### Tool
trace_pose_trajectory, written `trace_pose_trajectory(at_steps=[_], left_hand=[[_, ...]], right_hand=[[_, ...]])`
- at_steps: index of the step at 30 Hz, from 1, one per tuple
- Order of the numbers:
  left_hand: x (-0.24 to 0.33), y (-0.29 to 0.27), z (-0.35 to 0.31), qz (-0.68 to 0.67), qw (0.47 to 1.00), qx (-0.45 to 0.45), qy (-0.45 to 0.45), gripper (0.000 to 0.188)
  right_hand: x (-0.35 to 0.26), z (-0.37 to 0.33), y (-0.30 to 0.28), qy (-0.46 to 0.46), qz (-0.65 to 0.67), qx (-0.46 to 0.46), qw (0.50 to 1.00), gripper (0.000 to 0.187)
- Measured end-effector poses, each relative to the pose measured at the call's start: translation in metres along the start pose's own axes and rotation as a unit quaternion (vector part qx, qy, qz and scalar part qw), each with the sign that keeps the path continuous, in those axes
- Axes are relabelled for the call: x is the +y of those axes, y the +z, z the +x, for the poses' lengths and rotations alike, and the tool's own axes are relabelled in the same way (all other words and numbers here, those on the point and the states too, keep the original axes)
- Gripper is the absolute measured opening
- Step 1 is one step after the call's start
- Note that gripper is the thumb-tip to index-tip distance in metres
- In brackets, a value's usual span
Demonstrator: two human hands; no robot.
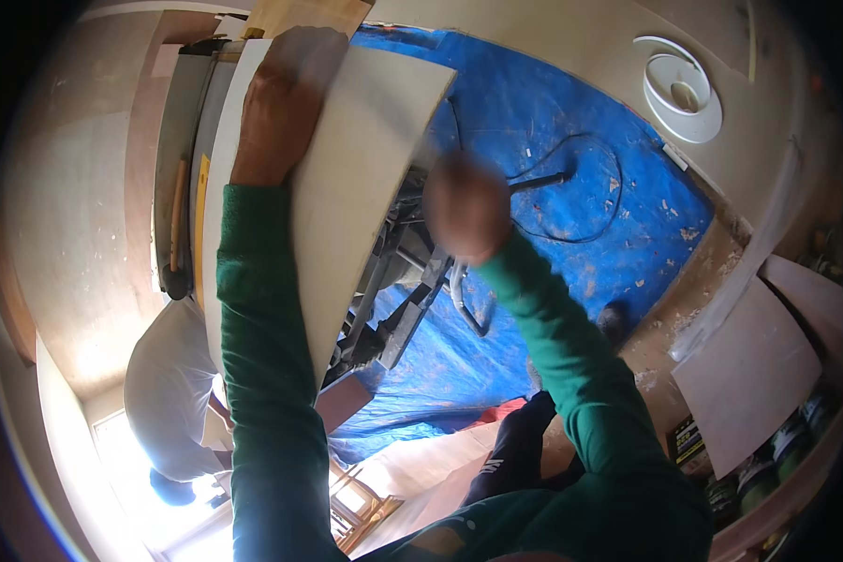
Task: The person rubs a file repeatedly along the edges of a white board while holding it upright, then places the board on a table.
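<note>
A pale, flat board (361, 140) stretches lengthwise across the left of the view. My left hand (286, 103) rests over its far end, back of the hand up and fingers curled under. Whatever those fingers grip is hidden. Just beyond lies a light wooden piece (304, 14). My right hand (466, 206) is off the board's right edge, badly smeared by motion, so its fingers cannot be read. Below and beside it sits a dark metal stand or machine frame (407, 290) with bars and a bent tube, partly under the board.
A blue tarp (571, 225) with debris covers the floor, and a black cable (618, 178) loops over it. Another person (169, 384) in a white top bends at lower left. A white coiled strip (684, 89) lies far right. Pinkish sheets (749, 375) stand at right.
</note>
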State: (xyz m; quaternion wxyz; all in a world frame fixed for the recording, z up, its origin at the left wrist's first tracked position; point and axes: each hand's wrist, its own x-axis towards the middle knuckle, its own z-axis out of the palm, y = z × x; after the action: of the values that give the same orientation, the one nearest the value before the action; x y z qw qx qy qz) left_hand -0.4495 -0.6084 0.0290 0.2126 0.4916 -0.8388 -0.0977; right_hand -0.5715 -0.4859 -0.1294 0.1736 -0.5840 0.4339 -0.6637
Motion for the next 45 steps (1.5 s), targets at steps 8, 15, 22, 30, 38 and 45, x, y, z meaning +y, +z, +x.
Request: trace_pose_trajectory(at_steps=[8,15,22,30,38,45], left_hand=[[-0.006,-0.004,-0.004,-0.001,1.0,-0.01,0.027,0.038],[-0.019,0.003,-0.004,0.027,0.998,0.003,0.056,0.037],[-0.006,0.003,0.003,-0.043,0.999,0.013,0.019,0.032],[-0.009,-0.002,-0.003,-0.032,0.999,0.011,0.016,0.028],[-0.009,-0.003,-0.002,-0.016,0.999,0.027,0.041,0.024],[-0.01,0.002,0.01,-0.015,0.997,0.008,0.072,0.023]], right_hand=[[-0.027,-0.075,-0.03,0.106,0.047,-0.171,0.978,0.022],[-0.006,0.016,-0.035,0.08,0.025,-0.023,0.996,0.012],[-0.003,0.007,-0.03,-0.015,-0.056,-0.058,0.997,0.02],[-0.009,-0.056,-0.058,0.092,-0.019,-0.145,0.985,0.018],[0.004,-0.019,-0.061,0.065,-0.077,-0.085,0.991,0.019],[0.007,0.048,-0.052,0.048,-0.047,-0.043,0.997,0.02]])
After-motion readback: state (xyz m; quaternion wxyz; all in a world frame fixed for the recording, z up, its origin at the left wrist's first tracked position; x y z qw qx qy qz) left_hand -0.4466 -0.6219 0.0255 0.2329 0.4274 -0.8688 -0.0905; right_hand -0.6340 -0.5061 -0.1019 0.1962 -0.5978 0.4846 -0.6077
